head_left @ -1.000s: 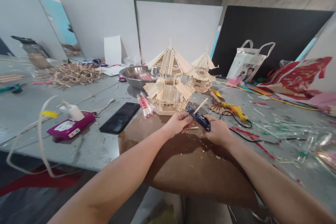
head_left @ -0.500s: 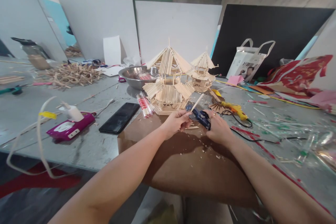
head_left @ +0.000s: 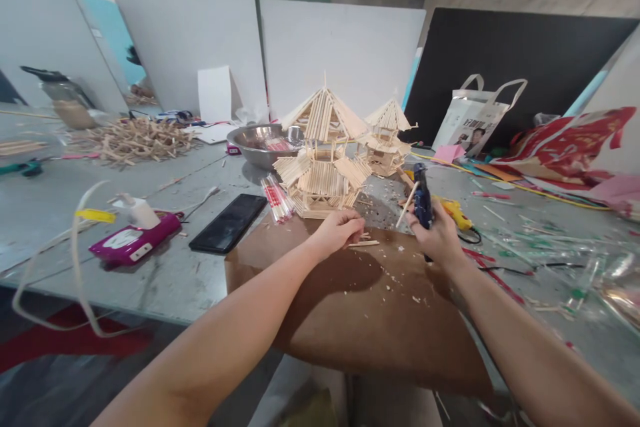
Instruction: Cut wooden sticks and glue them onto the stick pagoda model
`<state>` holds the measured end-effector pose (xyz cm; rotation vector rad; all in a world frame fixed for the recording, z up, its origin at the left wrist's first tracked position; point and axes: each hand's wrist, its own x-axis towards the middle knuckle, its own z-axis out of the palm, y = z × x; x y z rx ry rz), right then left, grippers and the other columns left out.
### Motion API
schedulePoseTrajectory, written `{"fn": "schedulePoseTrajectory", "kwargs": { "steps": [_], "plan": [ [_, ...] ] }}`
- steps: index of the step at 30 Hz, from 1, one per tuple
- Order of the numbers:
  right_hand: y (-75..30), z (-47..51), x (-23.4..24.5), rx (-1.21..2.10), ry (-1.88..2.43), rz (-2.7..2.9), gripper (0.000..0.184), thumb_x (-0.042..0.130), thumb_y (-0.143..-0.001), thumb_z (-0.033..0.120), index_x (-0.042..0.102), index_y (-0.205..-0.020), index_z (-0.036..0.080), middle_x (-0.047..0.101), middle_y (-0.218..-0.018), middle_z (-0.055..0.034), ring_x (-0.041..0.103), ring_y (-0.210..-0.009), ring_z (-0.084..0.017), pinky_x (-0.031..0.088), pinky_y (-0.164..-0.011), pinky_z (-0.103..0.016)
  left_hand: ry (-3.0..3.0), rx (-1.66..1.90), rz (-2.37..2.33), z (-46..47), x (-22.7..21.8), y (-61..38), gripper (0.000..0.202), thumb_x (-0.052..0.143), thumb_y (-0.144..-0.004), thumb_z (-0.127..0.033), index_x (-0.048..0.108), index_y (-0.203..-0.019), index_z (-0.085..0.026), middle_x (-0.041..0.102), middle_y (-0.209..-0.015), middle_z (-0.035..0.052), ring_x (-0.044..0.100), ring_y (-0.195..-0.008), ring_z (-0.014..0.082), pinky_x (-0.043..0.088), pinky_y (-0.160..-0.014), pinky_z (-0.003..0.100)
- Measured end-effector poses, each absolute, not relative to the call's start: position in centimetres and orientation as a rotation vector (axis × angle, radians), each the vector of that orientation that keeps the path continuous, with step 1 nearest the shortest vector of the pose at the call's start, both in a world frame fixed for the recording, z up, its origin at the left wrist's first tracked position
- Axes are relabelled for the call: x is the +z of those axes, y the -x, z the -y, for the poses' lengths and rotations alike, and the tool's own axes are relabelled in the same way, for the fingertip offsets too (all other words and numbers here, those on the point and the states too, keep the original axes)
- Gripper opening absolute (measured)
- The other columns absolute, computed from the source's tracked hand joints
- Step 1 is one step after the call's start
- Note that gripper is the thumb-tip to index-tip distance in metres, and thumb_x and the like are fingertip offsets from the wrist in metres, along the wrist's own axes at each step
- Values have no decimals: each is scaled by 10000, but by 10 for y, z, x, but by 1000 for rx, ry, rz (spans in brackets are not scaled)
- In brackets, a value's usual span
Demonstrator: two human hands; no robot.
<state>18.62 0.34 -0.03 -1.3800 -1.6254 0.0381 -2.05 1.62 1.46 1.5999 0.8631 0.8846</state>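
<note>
My right hand (head_left: 437,233) is closed around a dark blue pliers-like cutter (head_left: 423,195), held upright. A thin wooden stick (head_left: 408,204) slants up between the same hand's fingers and the tool. Just in front of the stick house, my left hand (head_left: 340,230) has its fingers pinched together; anything inside them is hidden. Several short cut sticks (head_left: 364,244) lie on brown board beside its fingertips. The stick house (head_left: 323,177) has a pointed roof above a wider lower roof.
A smaller stick house (head_left: 385,140) stands behind, near a metal bowl (head_left: 257,147). At left are a phone (head_left: 229,222), a purple power strip (head_left: 135,238) and a stick pile (head_left: 137,140). A yellow glue gun (head_left: 455,213) lies behind my right hand. Brown board (head_left: 370,320) carries small chips.
My right hand has moved right, away from my left, turning the blue cutter upright. The stick earlier between both hands is now at my right hand. My left hand stays nearly still.
</note>
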Motion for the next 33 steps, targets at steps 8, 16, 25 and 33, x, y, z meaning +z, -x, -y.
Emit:
{"fn": "schedulePoseTrajectory", "kwargs": {
  "steps": [8,16,25,33],
  "plan": [
    [-171,2,-3,-194,1691,1877,367,462,-693,308,452,-1036,178,607,-925,-102,578,-811,-263,425,-642,-343,-2136,904,-1123,-19,5,12,273,498,-709,-379,574,-827,-145,552,-682,4,468,-560,85,370,-532,210],
    [-175,-3,-6,-238,1700,1851,392,453,-694,311,433,-1058,167,591,-980,-109,569,-853,-259,433,-677,-347,-2920,618,-1215,-11,-6,-1,224,441,-765,-330,594,-843,-186,561,-836,56,470,-845,193,379,-670,293],
    [-177,-4,-7,-216,1647,1868,388,459,-675,290,446,-1042,165,585,-976,-112,565,-866,-264,441,-693,-358,-2953,520,-1227,-13,-18,-17,208,473,-753,-338,576,-747,-158,567,-832,62,453,-858,209,357,-717,330],
    [-184,-9,-8,-102,1533,1769,408,461,-653,285,432,-1041,162,581,-923,-103,559,-824,-238,430,-721,-365,-2312,755,-1163,-14,0,4,194,350,-812,-291,483,-752,-163,517,-580,-1,458,-555,114,363,-571,248]
  ]
}}
